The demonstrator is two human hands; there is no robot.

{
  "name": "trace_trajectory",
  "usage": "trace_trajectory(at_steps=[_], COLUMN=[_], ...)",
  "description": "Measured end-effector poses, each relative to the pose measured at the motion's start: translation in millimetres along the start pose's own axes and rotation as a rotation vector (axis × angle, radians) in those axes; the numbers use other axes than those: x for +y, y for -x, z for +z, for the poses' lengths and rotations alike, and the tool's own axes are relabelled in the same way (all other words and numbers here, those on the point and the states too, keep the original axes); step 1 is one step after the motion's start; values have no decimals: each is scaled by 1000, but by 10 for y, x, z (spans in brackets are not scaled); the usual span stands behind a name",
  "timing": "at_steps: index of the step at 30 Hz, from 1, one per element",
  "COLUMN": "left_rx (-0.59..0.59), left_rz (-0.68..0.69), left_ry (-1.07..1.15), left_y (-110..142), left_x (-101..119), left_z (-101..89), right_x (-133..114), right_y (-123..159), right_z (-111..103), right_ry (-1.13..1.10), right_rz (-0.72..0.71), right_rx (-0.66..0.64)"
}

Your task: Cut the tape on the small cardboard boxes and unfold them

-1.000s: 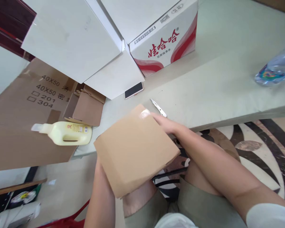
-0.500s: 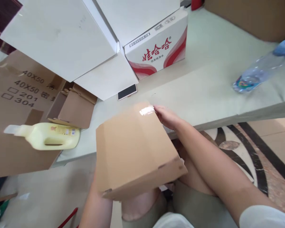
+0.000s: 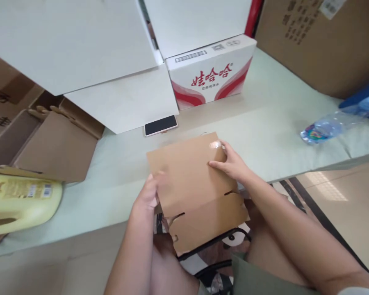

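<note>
A brown cardboard box (image 3: 192, 176) is held between both hands over the front edge of the table. Its near flap, with a slot at each side, hangs folded out toward my lap. My left hand (image 3: 150, 190) grips the left side, its fingertips slightly blurred. At the far right corner my right hand (image 3: 230, 162) holds the box, thumb lying on the cardboard and fingers round the side. A shiny strip of tape (image 3: 215, 144) sits by those fingers. The underside of the box is hidden.
Behind the box lies a phone (image 3: 160, 125), in front of white cartons (image 3: 123, 98) and a red-and-white water carton (image 3: 212, 78). A clear bottle (image 3: 322, 128) lies to the right by a large brown carton (image 3: 320, 49). An open cardboard box (image 3: 55, 147) and yellow jug (image 3: 24, 200) are left.
The box has turned and tilted, so its slotted flap now shows toward me. My left hand has come into view at its left side. The camera view has shifted closer to the table.
</note>
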State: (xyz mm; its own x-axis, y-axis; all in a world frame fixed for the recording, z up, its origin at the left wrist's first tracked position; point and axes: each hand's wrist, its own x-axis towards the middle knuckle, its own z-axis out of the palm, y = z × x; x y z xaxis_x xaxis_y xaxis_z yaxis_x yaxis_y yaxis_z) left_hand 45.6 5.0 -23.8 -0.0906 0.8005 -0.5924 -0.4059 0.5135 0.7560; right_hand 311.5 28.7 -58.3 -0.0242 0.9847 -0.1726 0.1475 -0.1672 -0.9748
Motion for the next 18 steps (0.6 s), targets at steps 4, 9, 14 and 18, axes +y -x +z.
trace_trajectory(at_steps=[4,9,14,18], left_rx=[78,109,-13,-74], left_rz=[154,324,210,155], left_ry=[132,457,422,440], left_y=[-211,-416,-392,-359], left_x=[144,271,227,275], left_z=[-245,-276,-83,-45], right_x=[-23,-19,-117,-475], right_y=[-29,76,306,602], right_z=[-156,-174,24,-357], right_ry=[-310,-451,-361,-294], right_rz=[201,96,102,18], right_rx=[-88,-171,171,489])
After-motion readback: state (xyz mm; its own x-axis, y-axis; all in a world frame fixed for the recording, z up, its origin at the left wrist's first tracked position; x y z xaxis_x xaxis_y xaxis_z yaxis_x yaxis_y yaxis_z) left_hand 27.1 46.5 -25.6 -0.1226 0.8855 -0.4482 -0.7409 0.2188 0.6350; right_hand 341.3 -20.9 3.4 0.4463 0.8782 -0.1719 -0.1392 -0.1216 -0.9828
